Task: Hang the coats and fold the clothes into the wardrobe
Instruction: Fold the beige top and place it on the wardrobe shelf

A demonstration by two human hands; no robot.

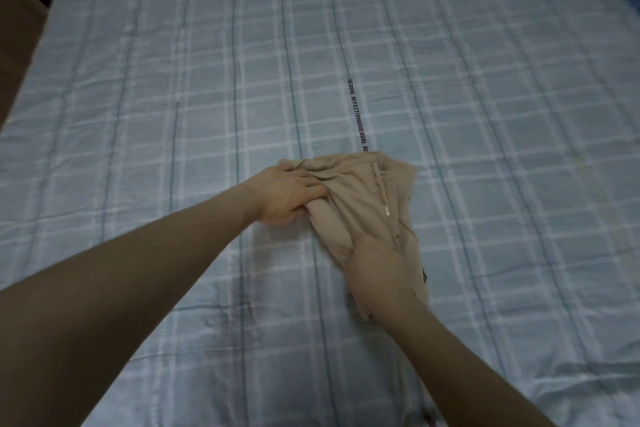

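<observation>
A beige garment [363,204] is lying bunched in a small heap on the bed [207,80], just right of the middle of the view, with a drawstring [382,198] running down its top face. The left hand [289,194] is reaching in from 8 o'clock and meeting the garment's 9 o'clock edge; its fingers are curling into the cloth and gripping a fold there. The right hand [375,270] is coming in from 5 o'clock and lying on the garment's 6 o'clock end, back of the hand up; its fingers are tucking down into the fabric and appear to be holding it, though the fingertips are hidden. The bed is wearing a pale blue checked sheet with dark lines, and a strip of printed lettering [356,114] is running from the garment toward 12 o'clock. A brown surface [17,45] is showing at 10 o'clock, beyond the bed's edge.
</observation>
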